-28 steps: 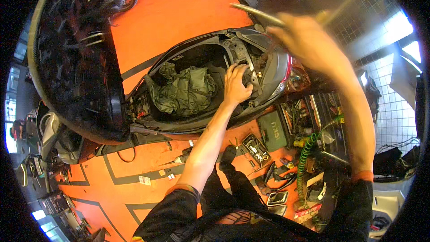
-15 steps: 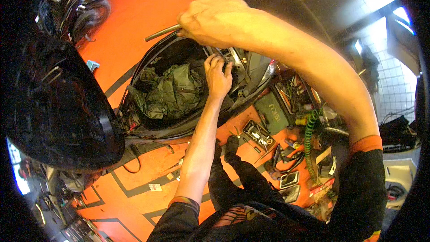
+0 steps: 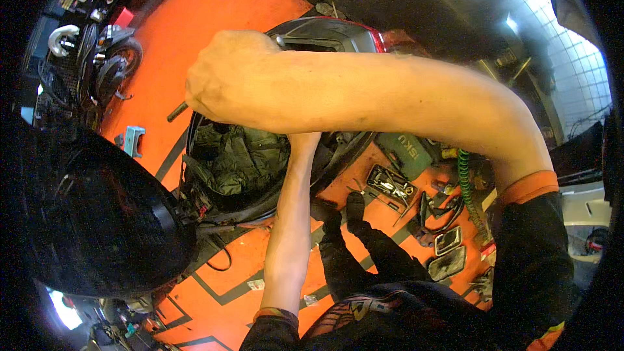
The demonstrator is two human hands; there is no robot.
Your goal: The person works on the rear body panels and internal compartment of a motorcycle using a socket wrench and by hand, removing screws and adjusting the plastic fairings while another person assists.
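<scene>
My right hand (image 3: 224, 71) is shut on a thin metal tool (image 3: 177, 112), whose dark end sticks out to the left below my fist. It hovers over the open under-seat compartment (image 3: 195, 175) of a scooter. A crumpled grey-green cloth (image 3: 240, 159) lies in the compartment. My left forearm (image 3: 292, 221) reaches up to the compartment's right rim. My right forearm covers my left hand, so its grip cannot be seen.
The raised black seat (image 3: 97, 221) fills the left side. The scooter's tail (image 3: 331, 32) is at the top. On the orange floor lie a tool tray (image 3: 390, 182), a green coiled hose (image 3: 465, 175), two mirrors (image 3: 448, 253) and a blue part (image 3: 133, 140). Another motorcycle (image 3: 110, 65) stands at the upper left.
My right hand has swung with the tool from the upper right across to the left, over the compartment. My left hand has stayed at the compartment's rim and is now covered by my right forearm.
</scene>
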